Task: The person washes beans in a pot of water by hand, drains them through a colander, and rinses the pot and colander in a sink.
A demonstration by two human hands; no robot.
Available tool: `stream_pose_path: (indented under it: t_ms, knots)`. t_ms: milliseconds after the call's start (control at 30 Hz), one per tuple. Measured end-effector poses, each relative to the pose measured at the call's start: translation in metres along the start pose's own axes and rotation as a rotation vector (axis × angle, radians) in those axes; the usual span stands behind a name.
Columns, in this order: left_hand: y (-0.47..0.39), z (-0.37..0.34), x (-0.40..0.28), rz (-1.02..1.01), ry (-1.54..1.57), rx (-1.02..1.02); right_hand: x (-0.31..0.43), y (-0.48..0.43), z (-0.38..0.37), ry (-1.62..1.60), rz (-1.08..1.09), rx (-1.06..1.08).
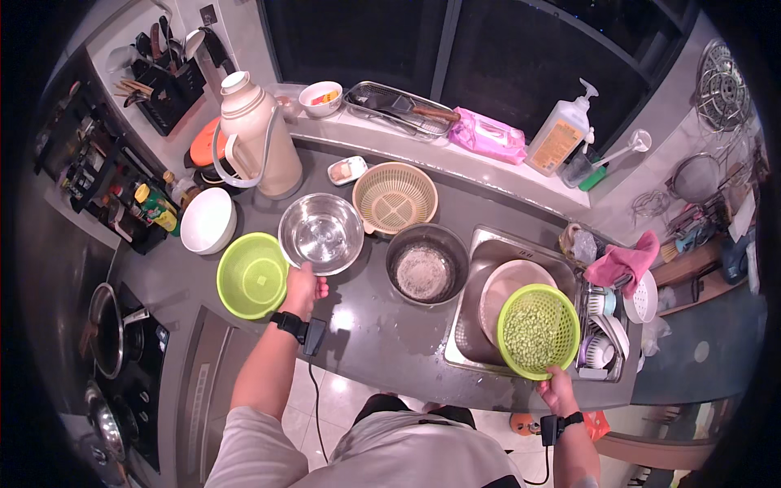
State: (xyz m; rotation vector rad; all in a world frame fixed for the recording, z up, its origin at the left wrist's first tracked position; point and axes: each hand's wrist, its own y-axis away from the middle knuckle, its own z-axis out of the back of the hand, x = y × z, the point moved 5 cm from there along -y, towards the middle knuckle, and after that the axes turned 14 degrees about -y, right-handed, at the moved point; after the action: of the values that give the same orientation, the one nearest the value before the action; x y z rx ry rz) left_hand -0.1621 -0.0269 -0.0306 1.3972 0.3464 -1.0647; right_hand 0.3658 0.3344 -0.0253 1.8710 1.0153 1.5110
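My left hand point(304, 289) grips the near rim of a stainless-steel bowl point(321, 235), which holds no food. The bowl slightly overlaps a lime-green plastic basin point(251, 277) on its left. With my right hand point(556, 390) I hold the near rim of a lime-green plastic colander point(571, 308). Shelled green beans point(529, 337) cover its bottom. Under the colander, partly hidden by it, a pale pinkish basin point(517, 272) sits in the stainless-steel sink point(457, 341).
Between my hands stands a dark pot point(421, 271) with a whitish bottom. Behind it is a beige plastic strainer point(395, 194). A white bowl point(208, 221) and a thermos jug point(262, 140) stand back left. Dishes fill a rack point(601, 341) right of the sink; a stove point(143, 378) lies far left.
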Motion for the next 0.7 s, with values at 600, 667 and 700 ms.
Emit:
stream_pose_path:
  t_ms: [600,667,700]
  knots:
    - [0.198,-0.066,-0.072,-0.647,-0.002,-0.064,0.027,-0.009,0.05,-0.034,-0.027,0.016]
    - [0.206,-0.102,-0.063,-0.808,-0.155,-0.018,0.033,-0.011,0.063,-0.026,-0.036,0.013]
    - [0.227,-0.137,-0.074,-0.892,-0.201,0.018,0.035,-0.012,0.071,-0.043,-0.031,-0.006]
